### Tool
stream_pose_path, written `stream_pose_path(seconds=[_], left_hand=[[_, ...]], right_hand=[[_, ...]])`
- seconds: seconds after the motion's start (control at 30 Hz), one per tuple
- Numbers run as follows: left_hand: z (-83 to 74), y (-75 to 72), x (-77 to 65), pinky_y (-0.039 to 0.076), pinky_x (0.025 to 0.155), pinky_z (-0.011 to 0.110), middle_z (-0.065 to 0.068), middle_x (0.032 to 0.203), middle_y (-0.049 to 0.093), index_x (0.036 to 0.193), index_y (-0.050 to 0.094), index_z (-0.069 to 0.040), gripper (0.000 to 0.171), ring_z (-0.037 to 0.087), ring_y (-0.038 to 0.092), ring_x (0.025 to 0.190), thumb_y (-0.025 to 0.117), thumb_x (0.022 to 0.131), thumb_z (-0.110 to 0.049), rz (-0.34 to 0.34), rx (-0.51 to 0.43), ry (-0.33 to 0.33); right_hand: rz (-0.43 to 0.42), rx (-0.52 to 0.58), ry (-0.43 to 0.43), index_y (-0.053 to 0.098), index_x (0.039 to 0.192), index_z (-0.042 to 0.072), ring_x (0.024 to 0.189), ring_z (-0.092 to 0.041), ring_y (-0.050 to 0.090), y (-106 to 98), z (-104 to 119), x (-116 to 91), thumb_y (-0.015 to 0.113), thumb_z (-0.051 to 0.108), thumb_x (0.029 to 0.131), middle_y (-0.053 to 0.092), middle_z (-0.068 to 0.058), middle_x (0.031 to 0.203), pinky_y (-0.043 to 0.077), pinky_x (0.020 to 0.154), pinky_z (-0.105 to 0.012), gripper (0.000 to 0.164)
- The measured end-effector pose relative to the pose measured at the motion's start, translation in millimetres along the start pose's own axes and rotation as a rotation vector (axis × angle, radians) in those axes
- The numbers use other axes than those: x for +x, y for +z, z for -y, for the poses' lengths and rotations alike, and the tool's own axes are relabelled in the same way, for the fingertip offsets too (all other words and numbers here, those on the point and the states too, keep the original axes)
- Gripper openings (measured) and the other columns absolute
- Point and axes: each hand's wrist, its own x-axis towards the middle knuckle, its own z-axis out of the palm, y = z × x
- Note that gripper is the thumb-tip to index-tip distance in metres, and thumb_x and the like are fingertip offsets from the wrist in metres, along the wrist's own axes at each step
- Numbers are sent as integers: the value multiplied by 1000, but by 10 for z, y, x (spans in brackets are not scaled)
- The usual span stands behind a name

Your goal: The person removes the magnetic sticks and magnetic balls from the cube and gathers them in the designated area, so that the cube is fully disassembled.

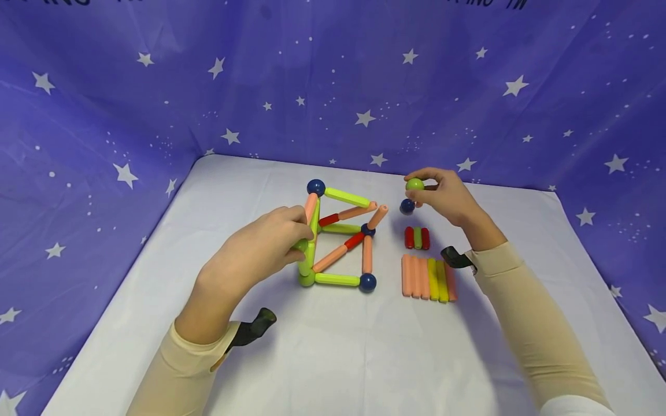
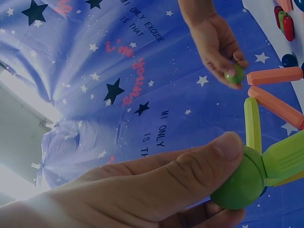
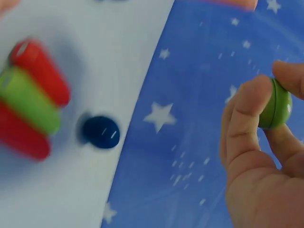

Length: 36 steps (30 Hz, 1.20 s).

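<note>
My left hand [image 1: 262, 245] pinches a green ball [image 2: 240, 185] at the upper near corner of a frame of sticks and balls. Raised off the table, a second green ball [image 1: 414, 184] sits between the thumb and fingers of my right hand [image 1: 444, 196]. Just below it a loose dark blue ball [image 1: 407, 206] lies on the table. The frame has a blue ball [image 1: 315, 187] at its upper far corner and another blue ball [image 1: 367, 282] at its near right. Two salmon sticks [image 1: 378, 216] [image 1: 359, 211] end close together, with no ball at their tips.
Right of the frame, three short red and green sticks [image 1: 418, 238] lie side by side. Nearer me is a row of longer salmon and yellow sticks [image 1: 429, 279]. A purple star-print cloth [image 1: 333, 75] hangs behind the white table [image 1: 333, 352].
</note>
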Motion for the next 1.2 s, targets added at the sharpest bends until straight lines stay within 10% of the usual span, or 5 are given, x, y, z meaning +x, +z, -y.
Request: stream_pose_path(seconds=[0.47, 1.2], left_hand=[[5, -3, -20, 48, 75, 28, 2, 94, 58, 97, 74, -8, 24, 18, 55, 87, 83, 76, -5, -12, 11, 5], [20, -18, 0, 47, 75, 28, 1, 94, 57, 95, 74, -9, 21, 18, 54, 86, 83, 76, -5, 1, 6, -3]], right_hand=[[55, -500, 71, 60, 127, -1, 106, -37, 55, -301, -776, 268, 66, 14, 94, 60, -23, 120, 47, 89, -51, 37], [52, -491, 89, 55, 132, 0, 114, -40, 55, -215, -704, 271, 64, 3, 90, 56, -23, 128, 48, 90, -52, 44]])
